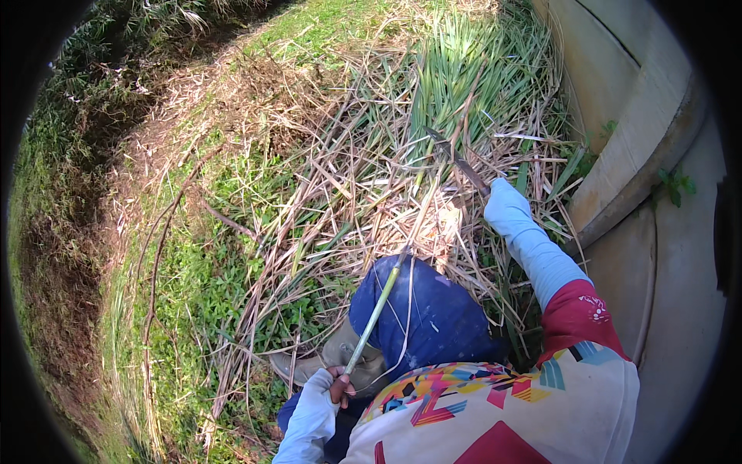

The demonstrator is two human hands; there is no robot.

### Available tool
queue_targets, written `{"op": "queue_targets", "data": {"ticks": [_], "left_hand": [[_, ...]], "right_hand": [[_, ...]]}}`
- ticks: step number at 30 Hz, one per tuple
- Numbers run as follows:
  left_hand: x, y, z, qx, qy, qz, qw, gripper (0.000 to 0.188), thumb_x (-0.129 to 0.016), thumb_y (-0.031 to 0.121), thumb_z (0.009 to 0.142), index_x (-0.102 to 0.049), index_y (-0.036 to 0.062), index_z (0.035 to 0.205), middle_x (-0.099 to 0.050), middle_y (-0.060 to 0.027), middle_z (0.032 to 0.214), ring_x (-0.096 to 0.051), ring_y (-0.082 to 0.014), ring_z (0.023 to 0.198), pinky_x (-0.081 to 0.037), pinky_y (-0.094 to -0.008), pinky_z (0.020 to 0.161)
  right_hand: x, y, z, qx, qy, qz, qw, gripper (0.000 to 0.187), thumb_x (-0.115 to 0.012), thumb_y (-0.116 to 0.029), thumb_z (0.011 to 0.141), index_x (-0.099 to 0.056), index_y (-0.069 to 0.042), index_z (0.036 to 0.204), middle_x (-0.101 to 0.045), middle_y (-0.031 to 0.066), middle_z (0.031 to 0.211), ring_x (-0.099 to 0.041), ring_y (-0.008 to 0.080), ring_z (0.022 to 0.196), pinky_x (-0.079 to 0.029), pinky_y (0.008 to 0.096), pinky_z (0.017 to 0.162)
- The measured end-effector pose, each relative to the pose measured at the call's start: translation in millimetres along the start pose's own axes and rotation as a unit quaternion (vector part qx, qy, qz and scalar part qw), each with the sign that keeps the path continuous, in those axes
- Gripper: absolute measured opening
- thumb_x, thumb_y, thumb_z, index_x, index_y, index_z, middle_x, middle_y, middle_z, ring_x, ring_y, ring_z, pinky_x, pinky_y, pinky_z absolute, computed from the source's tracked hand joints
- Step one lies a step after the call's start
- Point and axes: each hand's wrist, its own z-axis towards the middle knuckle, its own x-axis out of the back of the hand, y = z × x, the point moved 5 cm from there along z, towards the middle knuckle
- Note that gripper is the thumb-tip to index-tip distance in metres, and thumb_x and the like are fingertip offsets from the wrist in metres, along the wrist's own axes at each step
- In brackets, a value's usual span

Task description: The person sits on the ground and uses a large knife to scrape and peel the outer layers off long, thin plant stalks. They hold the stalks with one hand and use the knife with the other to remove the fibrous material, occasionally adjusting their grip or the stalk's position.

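My left hand, in a pale glove-like sleeve that leaves the fingers bare, is closed round the lower end of a long green cane stalk. The stalk slants up over my blue-trousered knee and away from me, its far part tan and dry. My right hand, in a light blue covering, grips a sickle with a dark, curved blade. Its hooked tip lies at the far part of the stalk; I cannot tell whether blade and stalk touch. The sickle's handle is mostly hidden in the hand.
Dry straw-like leaves and stalks cover the ground ahead. Long green leaves lie heaped at the far side. A grey concrete wall with a slanting buttress stands close on the right. Green weeds and a bent brown branch are to the left.
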Motion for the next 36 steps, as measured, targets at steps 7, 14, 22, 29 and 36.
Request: {"op": "queue_targets", "data": {"ticks": [7, 14, 22, 29, 36], "left_hand": [[-28.4, 18.2, 24.0, 0.006, -0.041, 0.026, 0.999, 0.033, -0.049, 0.023, 0.108, -0.064, -0.0027, 0.122, -0.068, -0.0079, 0.074, -0.053, -0.0113, 0.047, -0.042, -0.0242, 0.046], [-18.1, 5.4, 22.2, 0.025, -0.046, 0.041, 0.998, 0.035, -0.049, 0.026, 0.108, -0.065, -0.0011, 0.123, -0.067, -0.0081, 0.071, -0.05, -0.011, 0.044, -0.038, -0.0249, 0.043], [-21.9, -0.8, 9.0, -0.005, -0.017, 0.041, 0.999, 0.031, -0.049, 0.023, 0.108, -0.062, -0.0025, 0.119, -0.069, -0.0089, 0.073, -0.051, -0.0099, 0.045, -0.039, -0.0251, 0.042], [-21.4, 1.2, 14.5, 0.083, -0.044, -0.001, 0.996, 0.031, -0.051, 0.026, 0.107, -0.056, -0.0036, 0.115, -0.072, -0.0159, 0.076, -0.053, -0.0136, 0.042, -0.041, -0.0263, 0.039], [-9.4, -14.8, 14.5, 0.078, -0.112, -0.053, 0.989, 0.033, -0.059, 0.03, 0.102, -0.059, -0.0019, 0.112, -0.071, -0.0155, 0.077, -0.057, -0.0168, 0.042, -0.043, -0.0276, 0.038]], "right_hand": [[-37.0, -56.0, -119.0, 0.209, -0.189, -0.077, 0.956, 0.036, -0.075, -0.03, 0.082, -0.068, -0.013, 0.113, -0.073, 0.0153, 0.097, -0.073, 0.0363, 0.086, -0.058, 0.0463, 0.076], [-55.5, -7.0, -70.0, 0.158, -0.124, -0.004, 0.98, 0.027, -0.073, -0.023, 0.083, -0.068, -0.011, 0.106, -0.072, 0.0169, 0.096, -0.071, 0.038, 0.09, -0.056, 0.0463, 0.081], [-24.9, 34.8, -9.8, 0.013, 0.029, 0.038, 0.999, 0.022, -0.07, -0.012, 0.085, -0.063, -0.004, 0.104, -0.071, 0.0214, 0.094, -0.069, 0.0418, 0.091, -0.053, 0.0489, 0.08], [-40.4, -43.8, -123.8, 0.295, -0.181, 0.022, 0.938, 0.034, -0.077, -0.021, 0.078, -0.068, -0.014, 0.109, -0.071, 0.0116, 0.087, -0.07, 0.0361, 0.081, -0.056, 0.0466, 0.072], [-31.8, 8.7, -32.1, 0.045, -0.028, -0.001, 0.999, 0.022, -0.069, -0.012, 0.083, -0.063, -0.007, 0.103, -0.071, 0.0222, 0.098, -0.068, 0.0439, 0.094, -0.053, 0.0483, 0.082]]}}
